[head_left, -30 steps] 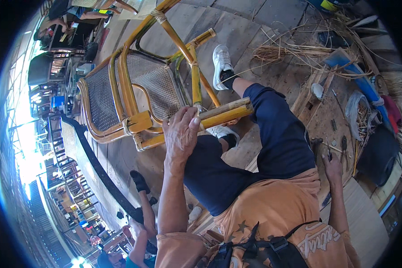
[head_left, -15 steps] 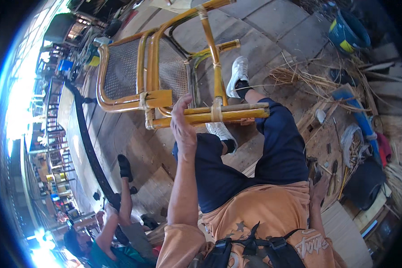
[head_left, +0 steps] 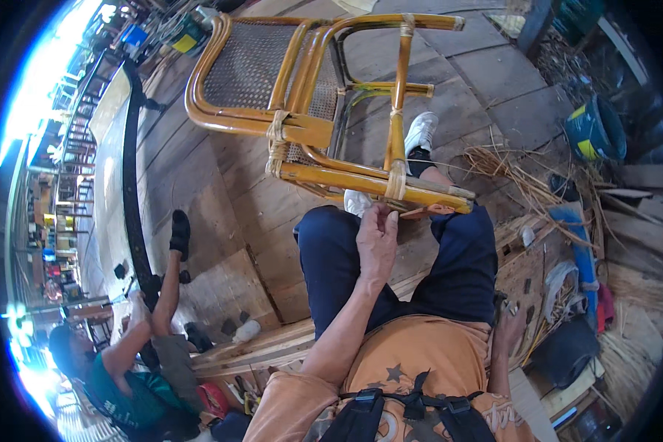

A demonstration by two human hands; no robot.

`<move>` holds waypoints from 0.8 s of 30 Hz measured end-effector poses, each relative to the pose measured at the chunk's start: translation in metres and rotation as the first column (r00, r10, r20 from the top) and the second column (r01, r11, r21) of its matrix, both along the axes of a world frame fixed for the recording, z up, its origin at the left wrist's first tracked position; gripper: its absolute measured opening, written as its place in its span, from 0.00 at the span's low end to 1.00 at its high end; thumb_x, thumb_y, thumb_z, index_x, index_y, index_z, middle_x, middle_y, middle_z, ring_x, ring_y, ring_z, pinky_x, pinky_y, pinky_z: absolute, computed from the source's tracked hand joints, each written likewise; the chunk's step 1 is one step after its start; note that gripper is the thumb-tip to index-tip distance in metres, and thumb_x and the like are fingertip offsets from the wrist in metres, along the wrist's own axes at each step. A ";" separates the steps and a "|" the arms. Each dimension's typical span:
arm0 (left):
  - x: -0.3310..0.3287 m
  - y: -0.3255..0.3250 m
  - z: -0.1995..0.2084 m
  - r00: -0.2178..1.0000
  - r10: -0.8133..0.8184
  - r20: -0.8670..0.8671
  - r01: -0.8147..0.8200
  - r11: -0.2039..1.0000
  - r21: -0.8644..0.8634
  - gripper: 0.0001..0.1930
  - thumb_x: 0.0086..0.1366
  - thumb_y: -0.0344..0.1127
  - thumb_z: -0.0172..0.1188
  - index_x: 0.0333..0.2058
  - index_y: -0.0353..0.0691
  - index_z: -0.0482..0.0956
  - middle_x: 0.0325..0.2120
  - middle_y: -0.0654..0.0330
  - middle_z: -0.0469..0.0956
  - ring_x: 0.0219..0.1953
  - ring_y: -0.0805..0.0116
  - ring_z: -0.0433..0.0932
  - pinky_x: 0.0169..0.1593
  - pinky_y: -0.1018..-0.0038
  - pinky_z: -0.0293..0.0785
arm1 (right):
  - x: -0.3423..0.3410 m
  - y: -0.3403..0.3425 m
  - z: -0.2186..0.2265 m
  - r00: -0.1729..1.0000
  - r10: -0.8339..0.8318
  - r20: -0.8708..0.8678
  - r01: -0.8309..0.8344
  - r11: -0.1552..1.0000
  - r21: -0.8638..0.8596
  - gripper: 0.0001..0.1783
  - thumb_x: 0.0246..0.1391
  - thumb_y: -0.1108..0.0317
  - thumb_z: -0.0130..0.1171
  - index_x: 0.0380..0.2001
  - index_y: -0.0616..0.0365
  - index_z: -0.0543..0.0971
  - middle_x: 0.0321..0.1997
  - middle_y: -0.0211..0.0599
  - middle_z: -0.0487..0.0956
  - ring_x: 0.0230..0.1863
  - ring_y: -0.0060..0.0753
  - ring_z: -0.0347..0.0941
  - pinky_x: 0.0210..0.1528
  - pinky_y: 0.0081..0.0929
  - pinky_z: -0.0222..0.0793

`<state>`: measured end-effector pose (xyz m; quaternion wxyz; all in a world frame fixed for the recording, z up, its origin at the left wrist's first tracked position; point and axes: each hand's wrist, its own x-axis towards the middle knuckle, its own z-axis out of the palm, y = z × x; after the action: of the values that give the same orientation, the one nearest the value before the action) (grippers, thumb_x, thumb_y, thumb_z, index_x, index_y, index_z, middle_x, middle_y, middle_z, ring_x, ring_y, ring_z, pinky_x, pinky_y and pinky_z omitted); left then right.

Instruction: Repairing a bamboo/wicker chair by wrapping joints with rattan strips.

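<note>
A yellow-brown rattan chair with a woven cane panel lies tipped over in front of me, one side resting by my knees. Pale strips bind its joints. My left hand is at the underside of the nearest pole, beside the wrapped joint. Its thumb and fingers are pinched together there; what they hold is too small to tell. Low beside my right hip, my right hand has curled fingers next to a dark metal tool. Whether the tool is in its grip is unclear.
Loose rattan strips lie on the floor to the right, near a green bucket. A blue bar, a plastic bag and a black container are close on my right. At left another person sits by a long curved dark-edged piece.
My left hand has moved from above the pole, with fingers raised, to its underside and pinched. The view has shifted, so the chair appears farther right. My right hand remains low by my hip.
</note>
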<state>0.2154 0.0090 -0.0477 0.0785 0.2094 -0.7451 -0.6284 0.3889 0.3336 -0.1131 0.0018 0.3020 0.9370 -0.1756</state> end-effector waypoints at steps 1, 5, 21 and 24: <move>0.000 0.001 0.000 0.999 0.012 -0.044 -0.013 1.000 -0.027 0.13 0.64 0.29 0.58 0.46 0.34 0.72 0.33 0.59 0.74 0.34 0.70 0.73 0.42 0.76 0.71 | -0.028 -0.009 0.018 0.993 0.068 -0.094 -0.080 0.988 -0.129 0.21 0.57 0.65 0.57 0.50 0.65 0.71 0.51 0.51 0.73 0.55 0.49 0.67 0.55 0.37 0.62; 0.001 0.004 0.000 0.972 -0.039 -0.232 -0.021 0.968 -0.250 0.16 0.63 0.27 0.55 0.50 0.34 0.68 0.42 0.51 0.71 0.41 0.56 0.73 0.47 0.71 0.73 | -0.142 -0.064 0.091 0.875 0.251 -0.414 -0.412 0.835 -0.365 0.11 0.61 0.70 0.52 0.42 0.63 0.78 0.45 0.43 0.78 0.44 0.38 0.76 0.47 0.29 0.70; -0.002 0.000 -0.015 0.930 -0.161 -0.332 -0.029 0.866 -0.500 0.19 0.60 0.22 0.53 0.51 0.32 0.70 0.46 0.43 0.71 0.50 0.44 0.71 0.54 0.60 0.69 | -0.199 -0.213 0.104 0.843 0.261 -0.470 -0.513 0.127 -0.849 0.26 0.60 0.81 0.41 0.63 0.69 0.58 0.64 0.49 0.64 0.66 0.37 0.61 0.68 0.30 0.53; -0.002 0.000 -0.016 0.927 -0.169 -0.334 -0.030 0.855 -0.518 0.20 0.60 0.21 0.54 0.52 0.32 0.69 0.47 0.42 0.71 0.50 0.43 0.71 0.55 0.60 0.68 | -0.201 -0.218 0.107 0.886 0.234 -0.399 -0.436 0.133 -0.890 0.26 0.60 0.81 0.42 0.63 0.69 0.58 0.65 0.49 0.64 0.67 0.38 0.60 0.69 0.30 0.52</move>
<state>0.2130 0.0094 -0.0636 0.2463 0.0321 -0.8645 -0.4371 0.1878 0.1160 -0.0058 0.1513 0.0007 0.6601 -0.7357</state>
